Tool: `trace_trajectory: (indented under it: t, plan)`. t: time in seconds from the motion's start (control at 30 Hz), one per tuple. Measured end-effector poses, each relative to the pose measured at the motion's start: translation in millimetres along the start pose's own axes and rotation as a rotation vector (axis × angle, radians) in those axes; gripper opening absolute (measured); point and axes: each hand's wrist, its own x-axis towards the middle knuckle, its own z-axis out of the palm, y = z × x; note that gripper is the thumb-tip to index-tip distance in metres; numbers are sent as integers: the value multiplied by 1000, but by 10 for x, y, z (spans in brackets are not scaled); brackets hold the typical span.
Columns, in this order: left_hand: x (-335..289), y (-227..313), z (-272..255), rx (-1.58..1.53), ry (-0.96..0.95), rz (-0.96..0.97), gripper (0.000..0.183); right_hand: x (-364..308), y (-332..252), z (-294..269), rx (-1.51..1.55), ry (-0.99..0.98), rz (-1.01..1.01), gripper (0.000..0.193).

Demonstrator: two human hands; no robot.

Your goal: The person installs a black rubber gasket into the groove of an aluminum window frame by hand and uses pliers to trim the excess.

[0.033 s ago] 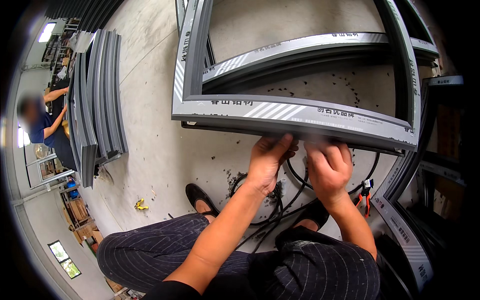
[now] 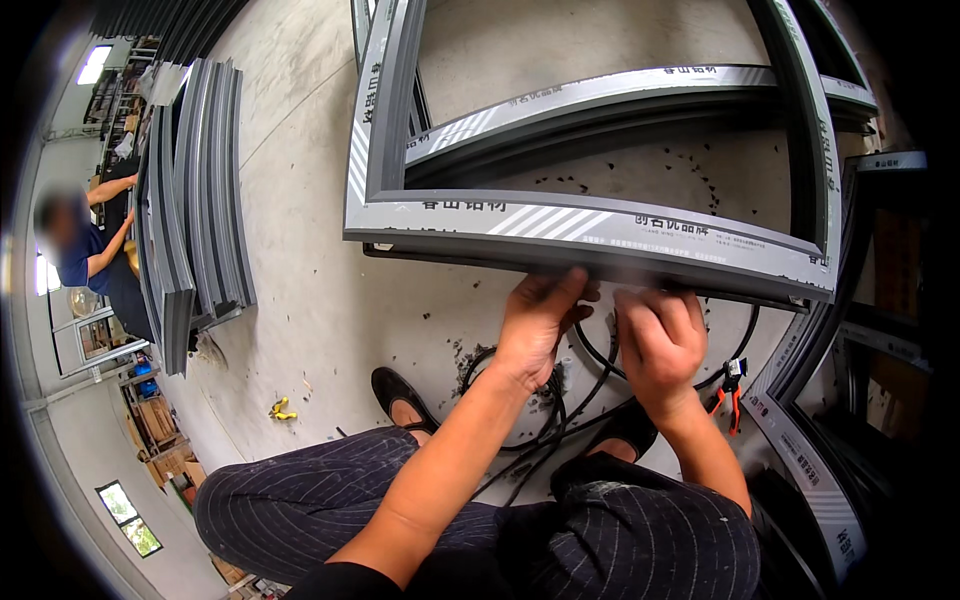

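Observation:
In front of me is a grey aluminium window frame, its face covered with printed protective film. At its near lower edge my left hand is closed, the thumb raised against the dark profile and the fingers curled beneath. Close to its right, my right hand is closed too, with its knuckles up and its fingertips tucked at the same edge. What either hand pinches is hidden and partly blurred. A thin black strip or cord curves down from beside the left fingers to loops on the floor; whether it is gripped, I cannot tell.
Orange-handled pliers are by my right forearm. More filmed frames lean at the right. A yellow object and dark scraps lie on the concrete floor. At the left, a person stands behind stacked grey profiles.
My right hand's fingers have shifted very slightly at the frame's edge, and the left fingertips have moved a touch. The frame and everything else stay where they were.

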Motion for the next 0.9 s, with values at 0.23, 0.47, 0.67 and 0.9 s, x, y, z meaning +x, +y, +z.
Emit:
trace_trajectory:
  t: [0.23,0.47,0.67,0.9]
  plan:
    - [75,-136,43,41,-121,-25,23,-461,108,-137,570,26,922,11]
    - [110,-216,230,21,-153,-86,24,-248,242,-143,1109,210,1255,29]
    - [34,-121,257,-44,-123,-137,23,-193,225,-125,1223,244,1277,28]
    - [-227,58,433,1280,-18,1141,15,-301,338,-144,1214,228,1237,28]
